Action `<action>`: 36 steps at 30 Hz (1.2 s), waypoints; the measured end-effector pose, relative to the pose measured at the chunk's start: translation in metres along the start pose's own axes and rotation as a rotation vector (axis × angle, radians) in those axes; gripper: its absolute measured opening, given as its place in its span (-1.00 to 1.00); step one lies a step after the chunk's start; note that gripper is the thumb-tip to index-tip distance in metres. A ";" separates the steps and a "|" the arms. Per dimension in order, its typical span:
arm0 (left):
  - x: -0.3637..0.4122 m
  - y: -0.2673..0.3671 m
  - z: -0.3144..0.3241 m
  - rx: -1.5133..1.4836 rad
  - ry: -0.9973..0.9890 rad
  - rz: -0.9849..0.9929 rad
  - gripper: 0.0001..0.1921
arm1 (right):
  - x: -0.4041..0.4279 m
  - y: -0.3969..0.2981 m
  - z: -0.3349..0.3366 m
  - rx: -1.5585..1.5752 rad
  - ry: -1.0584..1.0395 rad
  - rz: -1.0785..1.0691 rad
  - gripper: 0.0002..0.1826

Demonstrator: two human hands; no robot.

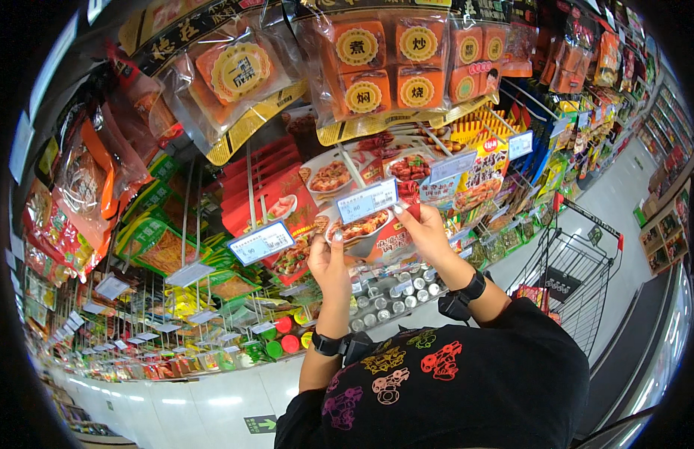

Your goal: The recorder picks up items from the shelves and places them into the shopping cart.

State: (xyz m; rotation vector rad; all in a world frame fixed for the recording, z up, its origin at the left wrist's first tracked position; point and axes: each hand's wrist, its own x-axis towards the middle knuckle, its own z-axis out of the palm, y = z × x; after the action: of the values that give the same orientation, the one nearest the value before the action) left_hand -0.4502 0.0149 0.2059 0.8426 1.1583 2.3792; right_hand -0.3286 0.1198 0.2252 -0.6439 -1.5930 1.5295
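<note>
Both hands are raised to a seasoning packet (375,238) printed with a dish of food, hanging on a metal display hook behind a price tag (367,201). My left hand (331,261) pinches the packet's left edge, thumb on its front. My right hand (422,227) grips its upper right side, with the thumb by the tag's lower right corner. Fingers behind the packet are hidden. A red packet (282,210) hangs just left, and a yellow and white packet (484,174) to the right. Bags of orange seasoning blocks (380,67) hang above.
Hooks with price tags (262,242) jut out around my hands. Green packets (156,241) hang at left; jars with red and green lids (290,343) and silver-topped containers (392,297) stand below. A wire shopping cart (577,269) stands in the aisle at right, beside a dark-edged case (627,331).
</note>
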 end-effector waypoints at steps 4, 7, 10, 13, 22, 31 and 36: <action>0.007 0.004 0.009 0.012 0.076 -0.014 -0.85 | 0.010 0.006 0.003 -0.013 0.030 -0.093 -0.77; 0.014 -0.002 0.011 0.038 0.158 -0.043 -0.82 | 0.016 0.010 0.007 0.015 0.033 -0.152 -0.76; 0.016 -0.008 0.006 0.045 0.132 -0.014 -0.81 | 0.020 0.017 0.004 -0.008 0.008 -0.121 -0.75; 0.022 -0.014 0.011 0.062 0.174 0.027 -0.80 | 0.028 0.024 0.005 0.075 0.006 -0.099 -0.76; 0.032 -0.009 0.006 0.093 0.138 -0.023 -0.81 | 0.041 0.021 0.016 0.093 0.035 -0.013 -0.81; 0.057 -0.018 0.007 0.091 0.206 -0.106 -0.85 | 0.058 0.016 0.022 0.045 0.079 -0.074 -0.76; 0.053 -0.021 0.005 0.110 0.190 -0.062 -0.80 | 0.061 0.020 0.023 -0.036 0.092 -0.110 -0.80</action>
State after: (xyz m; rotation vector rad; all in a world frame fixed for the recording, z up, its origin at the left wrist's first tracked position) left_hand -0.4853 0.0592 0.2107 0.6141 1.3783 2.4047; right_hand -0.3837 0.1593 0.2196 -0.6273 -1.5639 1.3746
